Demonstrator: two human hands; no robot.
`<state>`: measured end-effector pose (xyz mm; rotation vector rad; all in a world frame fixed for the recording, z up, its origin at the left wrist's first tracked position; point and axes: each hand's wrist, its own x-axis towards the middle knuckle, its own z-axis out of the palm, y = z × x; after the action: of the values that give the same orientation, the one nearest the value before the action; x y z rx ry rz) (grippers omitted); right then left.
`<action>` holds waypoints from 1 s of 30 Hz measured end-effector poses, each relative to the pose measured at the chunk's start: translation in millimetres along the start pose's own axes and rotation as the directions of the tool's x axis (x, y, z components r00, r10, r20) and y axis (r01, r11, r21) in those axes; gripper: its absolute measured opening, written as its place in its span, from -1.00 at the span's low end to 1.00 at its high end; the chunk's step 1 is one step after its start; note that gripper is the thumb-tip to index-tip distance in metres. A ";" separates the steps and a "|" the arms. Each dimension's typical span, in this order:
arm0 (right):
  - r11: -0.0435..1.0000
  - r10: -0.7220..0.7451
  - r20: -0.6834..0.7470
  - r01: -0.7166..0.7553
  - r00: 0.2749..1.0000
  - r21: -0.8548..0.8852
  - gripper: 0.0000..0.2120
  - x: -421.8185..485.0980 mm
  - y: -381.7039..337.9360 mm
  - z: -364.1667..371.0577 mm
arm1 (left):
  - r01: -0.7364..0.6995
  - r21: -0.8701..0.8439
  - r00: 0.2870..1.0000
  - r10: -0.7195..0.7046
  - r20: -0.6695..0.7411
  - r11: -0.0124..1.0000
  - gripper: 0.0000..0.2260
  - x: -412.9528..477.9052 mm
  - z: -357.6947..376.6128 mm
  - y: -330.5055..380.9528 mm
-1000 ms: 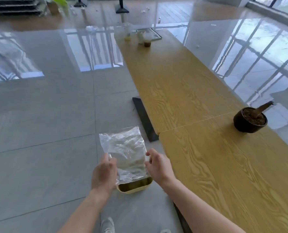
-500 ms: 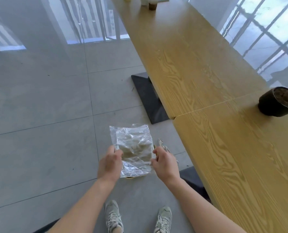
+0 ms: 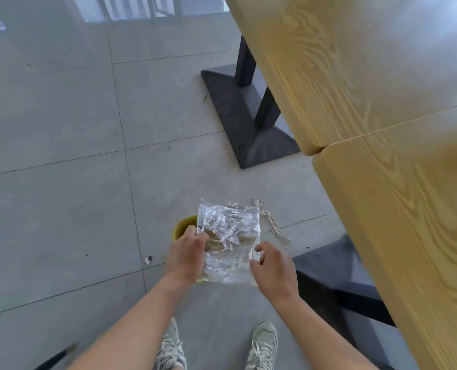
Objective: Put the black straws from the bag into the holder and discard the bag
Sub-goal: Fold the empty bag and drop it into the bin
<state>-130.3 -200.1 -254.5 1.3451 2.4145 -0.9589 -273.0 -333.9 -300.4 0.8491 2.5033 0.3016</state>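
A crumpled clear plastic bag (image 3: 228,236) hangs in front of me, over a yellow bin (image 3: 182,228) that stands on the floor. My left hand (image 3: 186,253) pinches the bag's left edge. My right hand (image 3: 274,265) holds the bag's right edge with curled fingers, and a torn clear strip (image 3: 271,225) trails up from that side. The bag looks empty. No straws and no holder are in view.
A long wooden table (image 3: 382,129) runs along the right, its black pedestal base (image 3: 246,116) on the grey tiled floor. A second dark base (image 3: 336,271) lies close to my right arm. My two shoes (image 3: 263,343) show at the bottom.
My view has tilted down toward the floor and my feet. The bag has become more crumpled and sits lower over the yellow bin, with both hands still on it.
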 end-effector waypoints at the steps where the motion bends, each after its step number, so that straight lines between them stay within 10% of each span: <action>1: 1.000 0.020 0.006 -0.020 1.000 -0.003 -0.71 7.8 6.0 11.8 | -0.003 0.009 1.000 0.003 0.016 1.000 -0.71 9.0 12.6 -5.5; 11: 0.992 0.121 0.144 -0.125 0.982 0.014 -0.88 83.3 24.1 123.7 | -0.123 0.212 0.963 0.065 0.261 0.970 -0.88 94.2 93.4 -42.9; 20: 0.978 0.093 0.334 -0.024 0.938 -0.205 -0.92 144.3 28.4 221.7 | -0.210 0.476 0.891 -0.034 0.454 0.854 -0.67 120.1 140.1 -66.5; 30: 0.859 -0.055 0.420 0.258 0.906 -0.443 -0.92 170.5 29.0 244.7 | -0.188 0.558 0.929 -0.037 0.367 0.808 -0.64 102.8 169.7 -65.8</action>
<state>-231.4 -228.5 -535.2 0.6985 2.2543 -0.5193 -292.7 -312.8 -507.5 1.1187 2.2142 -0.6001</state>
